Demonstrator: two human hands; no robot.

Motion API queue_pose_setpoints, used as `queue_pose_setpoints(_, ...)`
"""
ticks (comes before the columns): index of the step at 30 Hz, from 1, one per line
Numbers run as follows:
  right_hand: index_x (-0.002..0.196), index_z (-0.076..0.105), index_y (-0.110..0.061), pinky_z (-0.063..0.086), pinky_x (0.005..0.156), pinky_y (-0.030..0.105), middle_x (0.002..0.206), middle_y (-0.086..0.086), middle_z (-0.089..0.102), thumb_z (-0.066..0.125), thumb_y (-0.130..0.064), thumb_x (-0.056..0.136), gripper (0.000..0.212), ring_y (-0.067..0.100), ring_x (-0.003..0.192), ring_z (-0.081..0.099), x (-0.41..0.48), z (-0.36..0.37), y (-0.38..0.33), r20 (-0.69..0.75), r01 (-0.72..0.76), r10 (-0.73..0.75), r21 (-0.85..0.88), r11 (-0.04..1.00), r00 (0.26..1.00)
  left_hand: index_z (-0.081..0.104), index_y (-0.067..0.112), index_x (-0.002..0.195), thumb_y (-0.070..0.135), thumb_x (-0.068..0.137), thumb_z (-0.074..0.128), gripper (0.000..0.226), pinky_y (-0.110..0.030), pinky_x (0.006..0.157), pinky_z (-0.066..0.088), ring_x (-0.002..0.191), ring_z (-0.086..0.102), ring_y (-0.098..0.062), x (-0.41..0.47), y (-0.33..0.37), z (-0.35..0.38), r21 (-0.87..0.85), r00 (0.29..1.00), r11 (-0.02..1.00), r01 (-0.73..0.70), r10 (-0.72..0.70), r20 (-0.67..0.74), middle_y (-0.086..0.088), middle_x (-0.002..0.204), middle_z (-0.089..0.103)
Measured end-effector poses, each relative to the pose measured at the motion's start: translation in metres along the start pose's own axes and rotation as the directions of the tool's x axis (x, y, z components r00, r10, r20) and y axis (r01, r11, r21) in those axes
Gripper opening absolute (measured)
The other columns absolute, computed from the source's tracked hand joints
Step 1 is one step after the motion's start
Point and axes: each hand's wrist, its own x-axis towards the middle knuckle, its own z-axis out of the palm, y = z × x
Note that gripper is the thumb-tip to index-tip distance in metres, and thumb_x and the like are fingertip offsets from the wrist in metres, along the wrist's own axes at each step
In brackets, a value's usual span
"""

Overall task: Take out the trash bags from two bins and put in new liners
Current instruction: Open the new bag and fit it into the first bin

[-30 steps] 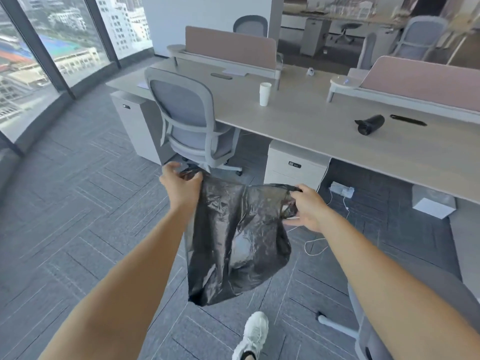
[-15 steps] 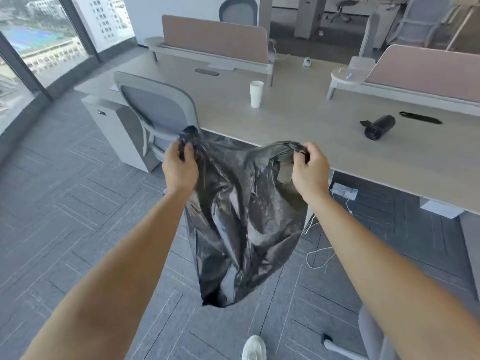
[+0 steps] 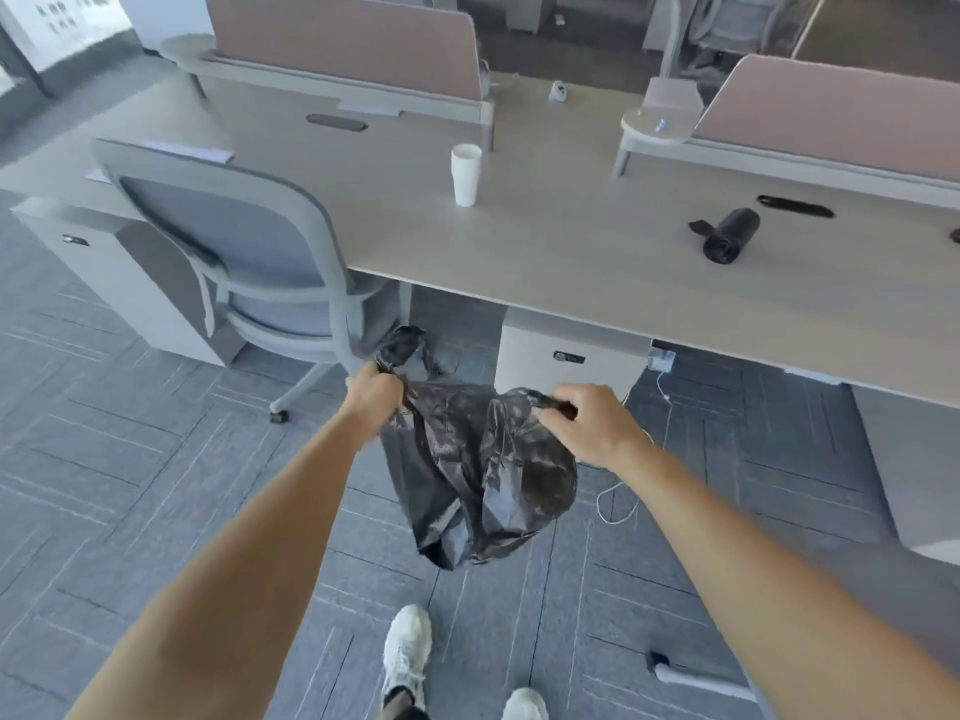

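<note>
A black trash bag (image 3: 483, 470) hangs in front of me above the carpet, puffed out with air. My left hand (image 3: 375, 394) grips its left top edge, with a twisted flap sticking up above the fist. My right hand (image 3: 592, 423) pinches the right top edge. A roll of black liners (image 3: 727, 236) lies on the desk at the right. No bin is in view.
A long light wood desk (image 3: 571, 262) runs across ahead, with a white paper cup (image 3: 465, 174) on it. A grey office chair (image 3: 244, 262) stands at the left, a white drawer unit (image 3: 571, 361) under the desk. A white cable (image 3: 618, 506) trails on the floor.
Both hands have dropped lower with the bag, and it has filled with air and rounded out. My view has tilted further down, so both shoes show.
</note>
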Motion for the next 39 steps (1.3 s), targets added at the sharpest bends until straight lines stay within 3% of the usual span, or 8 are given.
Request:
queue_pose_setpoints(4, 0.051, 0.065, -0.041, 0.039, 0.055, 0.026, 0.051, -0.01, 0.055, 0.063, -0.043, 0.092, 0.041, 0.008, 0.048, 0.044, 0.017, 0.027, -0.033, 0.423, -0.163, 0.129, 0.044, 0.986, 0.897, 0.014, 0.013, 0.145, 0.049, 0.074, 0.077, 0.101, -0.05, 0.102, 0.042, 0.129, 0.036, -0.041, 0.03, 0.012, 0.003, 0.296, 0.996, 0.951, 0.091, -0.093, -0.007, -0.016, 0.144, 0.019)
queue_pose_setpoints(8, 0.12, 0.066, -0.02, 0.056, 0.065, 0.047, 0.114, 0.011, 0.06, 0.032, -0.074, 0.092, 0.07, 0.032, 0.11, 0.059, 0.039, 0.046, -0.05, 0.711, -0.72, 0.404, 0.207, 0.663, 0.576, 0.024, 0.009, 0.12, 0.002, 0.083, 0.06, 0.051, -0.043, 0.077, 0.051, 0.1, 0.04, -0.032, 0.066, 0.017, 0.0, 0.314, 0.995, 0.945, -0.097, 0.081, 0.062, -0.015, 0.13, 0.025)
queue_pose_setpoints(13, 0.09, 0.057, -0.014, 0.042, 0.068, 0.031, 0.089, 0.003, 0.051, 0.033, -0.058, 0.099, 0.051, 0.027, 0.089, 0.056, 0.09, 0.065, -0.047, 0.251, -0.611, 0.598, -0.031, 0.791, 0.761, 0.024, 0.016, 0.109, -0.011, 0.083, 0.038, 0.04, -0.034, 0.063, 0.04, 0.097, 0.04, -0.028, 0.087, 0.032, -0.012, 0.346, 0.912, 0.886, -0.309, 0.172, 0.373, -0.01, 0.116, 0.034)
queue_pose_setpoints(18, 0.147, 0.03, -0.015, 0.042, 0.101, 0.042, 0.14, 0.014, 0.04, 0.068, -0.059, 0.08, 0.089, 0.037, 0.129, 0.044, 0.124, 0.097, -0.077, 0.234, -0.538, 0.555, -0.138, 0.831, 0.798, 0.036, 0.015, 0.122, -0.015, 0.076, 0.035, 0.054, -0.051, 0.085, 0.052, 0.107, 0.054, -0.031, 0.091, 0.049, -0.032, 0.204, 0.763, 0.849, -0.487, 0.299, 0.573, -0.014, 0.112, 0.054)
queue_pose_setpoints(21, 0.107, 0.067, -0.011, 0.049, 0.079, 0.035, 0.106, 0.012, 0.067, 0.062, -0.041, 0.092, 0.034, 0.032, 0.102, 0.063, 0.144, 0.11, -0.092, 0.211, -0.509, 0.493, 0.024, 0.86, 0.844, 0.037, 0.019, 0.133, -0.019, 0.075, 0.035, 0.069, -0.044, 0.088, 0.053, 0.11, 0.055, -0.025, 0.092, 0.059, -0.046, 0.123, 0.7, 0.838, -0.532, 0.354, 0.62, -0.007, 0.112, 0.056)
queue_pose_setpoints(25, 0.094, 0.07, -0.007, 0.049, 0.05, 0.025, 0.082, 0.01, 0.068, 0.06, -0.025, 0.093, 0.021, 0.025, 0.067, 0.065, 0.148, 0.105, -0.083, 0.115, -0.663, 0.673, 0.355, 0.659, 0.73, 0.033, 0.021, 0.14, -0.016, 0.076, 0.044, 0.074, -0.036, 0.081, 0.052, 0.11, 0.054, -0.024, 0.108, 0.058, -0.069, 0.211, 0.741, 0.763, -0.611, 0.457, 0.492, 0.0, 0.118, 0.051)
queue_pose_setpoints(31, 0.106, 0.058, -0.003, 0.049, 0.069, 0.037, 0.098, 0.014, 0.058, 0.045, -0.008, 0.09, 0.022, 0.033, 0.086, 0.058, 0.137, 0.068, -0.068, -0.319, -0.639, 0.833, 0.536, 0.552, 0.452, 0.036, 0.021, 0.133, -0.003, 0.079, 0.054, 0.062, -0.047, 0.086, 0.049, 0.109, 0.048, -0.036, 0.122, 0.051, -0.089, 0.74, 0.845, 0.494, -0.456, 0.503, 0.185, -0.014, 0.123, 0.044)
queue_pose_setpoints(39, 0.101, 0.054, -0.006, 0.039, 0.055, 0.027, 0.084, 0.008, 0.052, 0.04, -0.003, 0.09, 0.019, 0.022, 0.069, 0.046, 0.129, 0.039, -0.081, -0.219, -0.602, 0.851, 0.624, 0.498, 0.477, 0.056, 0.006, 0.094, 0.005, 0.094, 0.038, 0.018, -0.027, 0.052, 0.046, 0.057, 0.052, -0.02, 0.113, 0.061, -0.054, 0.065, 0.947, 0.986, 0.151, -0.163, 0.275, -0.009, 0.073, 0.056)
